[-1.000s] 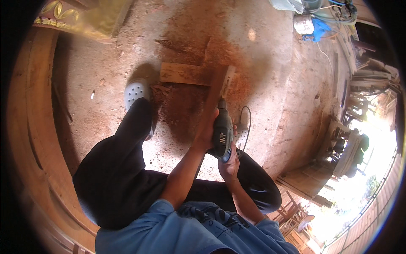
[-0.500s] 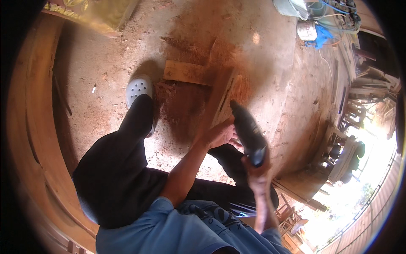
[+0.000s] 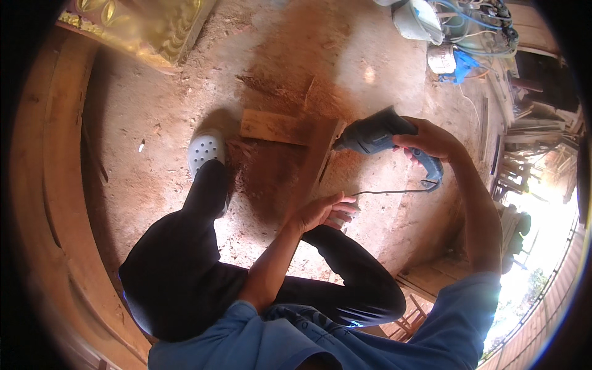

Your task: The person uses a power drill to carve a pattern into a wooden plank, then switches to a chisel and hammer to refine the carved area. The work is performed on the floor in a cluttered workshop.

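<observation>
My right hand grips a dark blue-green corded power drill around its handle. The drill's front end points left, at the slotted edge of a narrow wooden bar; whether it touches, I cannot tell. That bar slopes from upper right to lower left, between my legs. My left hand is at the bar's near end, fingers apart and thumb stretched out. A black power cord runs from the drill's handle to the left fingertips, where its further course is hidden.
A short board lies on the dusty floor against the bar's far end. My grey clog is left of it. Long timbers line the left side. A gold carved panel, white bucket and tangled hoses are farther off.
My right hand has swung up and right, turning the drill from upright to nearly sideways, its front end at the bar. The left hand has shifted slightly down, and the cord now shows.
</observation>
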{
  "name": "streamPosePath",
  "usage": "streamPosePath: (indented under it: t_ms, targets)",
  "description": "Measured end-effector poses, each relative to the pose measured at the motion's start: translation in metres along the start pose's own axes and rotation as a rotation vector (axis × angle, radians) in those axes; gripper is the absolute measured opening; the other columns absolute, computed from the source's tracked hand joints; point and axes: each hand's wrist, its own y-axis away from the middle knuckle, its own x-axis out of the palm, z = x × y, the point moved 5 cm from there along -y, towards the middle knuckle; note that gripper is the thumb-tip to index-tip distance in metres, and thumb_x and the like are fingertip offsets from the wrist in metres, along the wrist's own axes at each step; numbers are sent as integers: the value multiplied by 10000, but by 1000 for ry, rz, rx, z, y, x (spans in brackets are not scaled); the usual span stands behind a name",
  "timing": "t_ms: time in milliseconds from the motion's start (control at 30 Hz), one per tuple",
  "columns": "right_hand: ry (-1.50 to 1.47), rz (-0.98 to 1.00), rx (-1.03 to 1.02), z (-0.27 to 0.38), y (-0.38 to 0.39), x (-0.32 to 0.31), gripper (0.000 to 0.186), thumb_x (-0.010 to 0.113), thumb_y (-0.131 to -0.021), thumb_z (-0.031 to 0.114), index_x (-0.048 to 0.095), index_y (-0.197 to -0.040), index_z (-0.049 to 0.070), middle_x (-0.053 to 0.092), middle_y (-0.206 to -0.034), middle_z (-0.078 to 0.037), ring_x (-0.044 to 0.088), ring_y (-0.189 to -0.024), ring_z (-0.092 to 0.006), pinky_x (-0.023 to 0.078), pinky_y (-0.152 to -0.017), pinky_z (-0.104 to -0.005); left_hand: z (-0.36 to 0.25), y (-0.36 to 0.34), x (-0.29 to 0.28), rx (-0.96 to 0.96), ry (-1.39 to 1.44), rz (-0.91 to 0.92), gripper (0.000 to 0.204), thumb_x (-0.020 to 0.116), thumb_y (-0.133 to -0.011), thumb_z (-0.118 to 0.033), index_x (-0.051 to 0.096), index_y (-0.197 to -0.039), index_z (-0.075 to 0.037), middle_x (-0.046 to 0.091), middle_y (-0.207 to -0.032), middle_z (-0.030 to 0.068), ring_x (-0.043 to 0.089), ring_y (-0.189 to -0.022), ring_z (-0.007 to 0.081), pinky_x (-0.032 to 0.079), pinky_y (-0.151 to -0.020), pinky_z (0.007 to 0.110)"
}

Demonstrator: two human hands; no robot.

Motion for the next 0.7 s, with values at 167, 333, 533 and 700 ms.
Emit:
streamPosePath:
  t_ms: [167, 333, 533, 700]
  targets:
    - [-49, -11, -60, -18, -5, 7, 485, 755, -952, 402, 609, -1228, 31, 692, -912, -63, 631, -677, -126, 546, -569, -299, 6, -6, -1, -33, -6, -18, 1016, 471, -923, -820, 401, -1565, -36, 544, -1489, 168, 619, -1242, 211, 532, -980, 397]
    - [-40, -66, -55, -26, -6, 22, 485, 761, -946, 403, 618, -1221, 30, 684, -881, -63, 644, -658, -129, 556, -564, -308, -10, 2, -8, -19, -79, -151, 935, 491, -929, -801, 546, -1457, -31, 672, -1315, 176, 678, -1147, 216, 551, -943, 373]
    - [46, -359, -114, -48, 29, 88, 664, 800, -918, 341, 498, -1435, 54, 741, -978, -166, 732, -755, -215, 606, -658, -362, -91, 22, -51, 442, -241, -679, 525, 591, -1026, -544, 682, -1099, -31, 677, -836, 75, 682, -804, 157, 575, -771, 317]
    - [-17, -626, -226, -64, 66, 174, 787, 803, -903, 231, 364, -1526, 38, 717, -1142, -297, 715, -1112, -405, 585, -929, -463, -112, 39, -47, 821, -120, -909, 367, 566, -1065, -374, 693, -1026, -32, 680, -872, 48, 662, -853, 139, 542, -815, 310]
